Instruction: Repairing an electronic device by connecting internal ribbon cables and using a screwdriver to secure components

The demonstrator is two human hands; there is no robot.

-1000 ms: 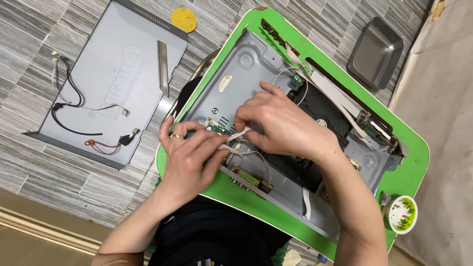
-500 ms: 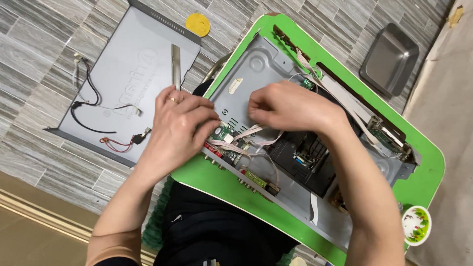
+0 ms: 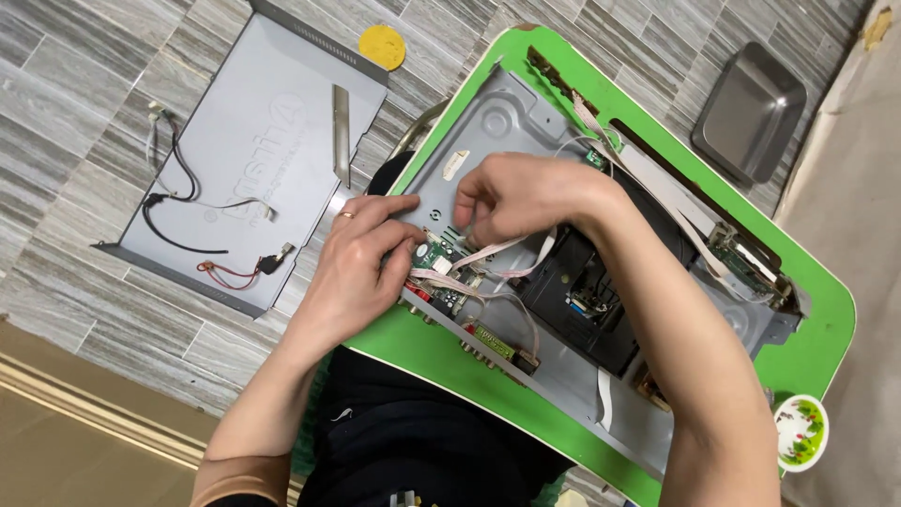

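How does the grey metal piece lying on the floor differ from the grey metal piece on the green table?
The cover panel lies flat on the floor tiles, apart from both hands; the open chassis sits on the green table, with the left hand and right hand on it. The cover panel carries only a few loose wires; the open chassis holds circuit boards, ribbon cables and a black drive. Both are grey sheet metal.
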